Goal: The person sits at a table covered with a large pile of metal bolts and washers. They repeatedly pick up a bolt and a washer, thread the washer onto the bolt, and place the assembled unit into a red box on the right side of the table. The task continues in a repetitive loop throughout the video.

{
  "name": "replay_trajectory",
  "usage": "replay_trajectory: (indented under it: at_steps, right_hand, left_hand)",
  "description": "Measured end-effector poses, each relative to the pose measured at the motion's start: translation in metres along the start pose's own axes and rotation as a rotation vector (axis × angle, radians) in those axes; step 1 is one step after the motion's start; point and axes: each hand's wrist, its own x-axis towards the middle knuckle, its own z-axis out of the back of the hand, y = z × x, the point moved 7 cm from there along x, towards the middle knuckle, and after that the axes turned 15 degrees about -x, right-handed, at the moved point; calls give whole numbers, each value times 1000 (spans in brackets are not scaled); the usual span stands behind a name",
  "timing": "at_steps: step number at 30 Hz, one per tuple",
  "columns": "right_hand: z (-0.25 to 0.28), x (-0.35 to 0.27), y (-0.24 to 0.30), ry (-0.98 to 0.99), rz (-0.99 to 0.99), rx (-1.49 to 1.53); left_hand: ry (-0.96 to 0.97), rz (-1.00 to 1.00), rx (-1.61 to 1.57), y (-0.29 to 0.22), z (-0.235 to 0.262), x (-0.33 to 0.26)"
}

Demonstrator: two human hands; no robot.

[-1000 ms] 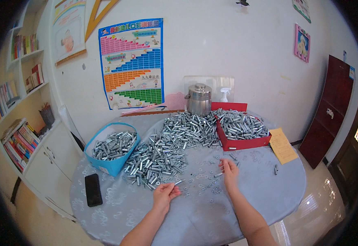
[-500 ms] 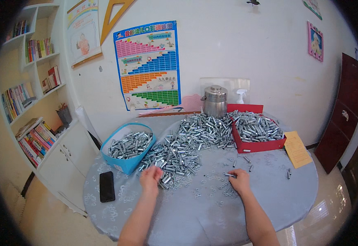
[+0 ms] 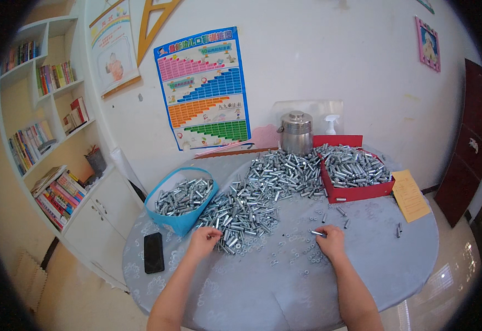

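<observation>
A large heap of metal sleeves (image 3: 257,193) still covered the middle of the round table (image 3: 406,265), with more in the blue tub (image 3: 180,198) at centre left and the red box (image 3: 354,174) at upper right, so most of the work seemed left. The left hand (image 3: 203,241) rested, fingers curled, at the heap's near edge; whether it gripped anything could not be told. The right hand (image 3: 329,243), lower centre right among loose washers (image 3: 307,259), pinched one sleeve (image 3: 317,234).
</observation>
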Motion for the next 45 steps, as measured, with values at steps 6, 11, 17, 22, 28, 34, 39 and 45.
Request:
replay_trajectory:
  at_steps: [6,11,17,22,28,34,39,45]
  right_hand:
    - [4,-2,2,-13,20,0]
    - [11,-1,12,29,27,196]
    - [0,0,18,47,32,469]
    - [-1,-1,25,70,58,530]
    - [-3,-3,27,77,54,510]
    - [3,-5,33,119,53,466]
    - [-1,-8,43,213,53,607]
    - [-5,-20,70,317,173,609]
  left_hand:
    - [160,-276,386,-23,-19,-26]
    - [306,-347,529,-35,-38,-31]
    - [325,-526,618,-42,-46,-37]
    - [409,-409,608,-29,-48,-45]
    - [421,-419,508,-38,-42,-58]
    - [330,-491,499,-43,-31,-58]
    - [-66,-361,142,-64,-21,-48]
    - [-172,160,-926,-35,-86,-27]
